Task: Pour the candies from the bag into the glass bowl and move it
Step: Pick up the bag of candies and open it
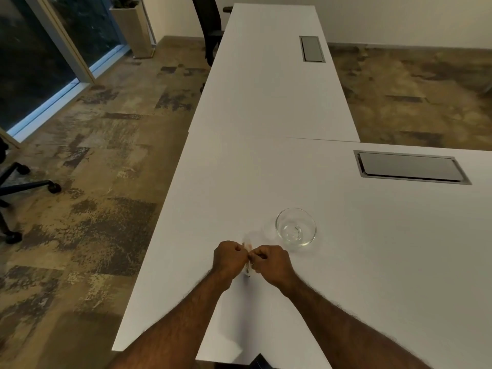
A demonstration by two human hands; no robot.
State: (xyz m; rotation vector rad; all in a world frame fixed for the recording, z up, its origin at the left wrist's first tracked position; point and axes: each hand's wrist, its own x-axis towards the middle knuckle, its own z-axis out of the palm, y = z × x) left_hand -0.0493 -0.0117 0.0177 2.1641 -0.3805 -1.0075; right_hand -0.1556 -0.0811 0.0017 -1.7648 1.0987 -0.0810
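A small clear glass bowl stands upright on the white table, with nothing visible inside it. Just in front and to the left of it, my left hand and my right hand are clenched side by side above the table. Both pinch a small pale candy bag, of which only a thin strip shows between the knuckles. The candies themselves are hidden. My right hand is about a hand's width from the bowl and does not touch it.
Two grey cable hatches are set into the tabletop at the right and far back. The table's left edge drops to patterned carpet. An office chair base stands at the far left; a dark chair stands at the table's far end.
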